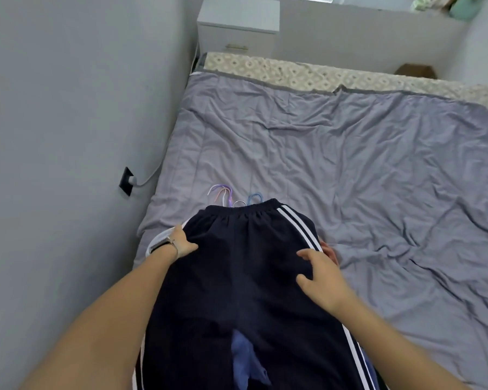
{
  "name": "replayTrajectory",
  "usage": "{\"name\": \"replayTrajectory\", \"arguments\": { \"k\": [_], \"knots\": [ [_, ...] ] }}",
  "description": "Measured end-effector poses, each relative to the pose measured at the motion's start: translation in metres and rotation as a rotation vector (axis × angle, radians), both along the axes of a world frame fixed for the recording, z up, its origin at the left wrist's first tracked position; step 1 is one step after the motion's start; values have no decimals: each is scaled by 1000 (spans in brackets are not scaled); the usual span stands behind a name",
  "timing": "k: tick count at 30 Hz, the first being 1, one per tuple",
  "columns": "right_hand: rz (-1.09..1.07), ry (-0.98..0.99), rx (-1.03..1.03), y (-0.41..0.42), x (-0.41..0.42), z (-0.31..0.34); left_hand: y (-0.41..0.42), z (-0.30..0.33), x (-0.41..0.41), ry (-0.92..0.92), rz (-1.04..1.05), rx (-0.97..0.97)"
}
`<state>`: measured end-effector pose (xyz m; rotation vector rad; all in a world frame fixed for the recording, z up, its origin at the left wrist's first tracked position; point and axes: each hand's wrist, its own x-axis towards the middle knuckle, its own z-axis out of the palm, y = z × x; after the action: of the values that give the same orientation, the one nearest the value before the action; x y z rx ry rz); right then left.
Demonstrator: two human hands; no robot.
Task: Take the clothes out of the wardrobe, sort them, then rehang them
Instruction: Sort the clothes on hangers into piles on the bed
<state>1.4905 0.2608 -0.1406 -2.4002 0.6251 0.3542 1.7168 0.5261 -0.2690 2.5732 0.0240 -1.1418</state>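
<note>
Dark navy track pants (245, 263) with white side stripes lie on top of a pile of clothes at the near edge of the bed. Several hanger hooks (231, 197), purple, pink, silver and blue, stick out beyond the waistband. My left hand (182, 243) grips the left side of the pants near the waistband, thumb on top. My right hand (320, 273) holds the right striped side, fingers curled under the fabric. A blue garment (247, 358) shows between the pant legs lower down. A white garment edge (158, 240) peeks out at the left.
The bed is covered by a wrinkled grey-lilac quilt (350, 170), with a patterned sheet (293, 73) at its far end. A grey wall (68, 108) with a socket and plugged-in charger (128, 180) runs along the left. A white nightstand (237, 26) stands beyond the bed.
</note>
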Motion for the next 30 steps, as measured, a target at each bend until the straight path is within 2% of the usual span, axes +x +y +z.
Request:
{"name": "replayTrajectory", "arguments": {
  "k": [2,4,8,12,16,20,22,27,30],
  "knots": [
    [5,-23,-11,0,-2,-1,3,-22,3,29,-28,-25],
    [0,-27,-2,0,-7,-3,-5,-6,-8,5,-67,-15],
    [-6,23,30,0,-19,-8,-13,3,-27,-120,-266,121],
    [-7,58,43,-1,-30,-12,-21,11,-42,-153,-324,184],
    [-3,69,40,-3,-35,-15,-20,20,-51,-121,-300,11],
    [-10,51,46,-7,-36,-19,-9,22,-77,-341,-226,-145],
    [-20,5,35,-10,-34,-17,1,24,-92,-386,-250,-221],
    [135,-178,-290,-20,-18,-9,29,32,-129,-523,-450,-389],
    [240,-87,-369,-19,-7,-2,36,41,-142,-593,-558,-456]
  ]
}}
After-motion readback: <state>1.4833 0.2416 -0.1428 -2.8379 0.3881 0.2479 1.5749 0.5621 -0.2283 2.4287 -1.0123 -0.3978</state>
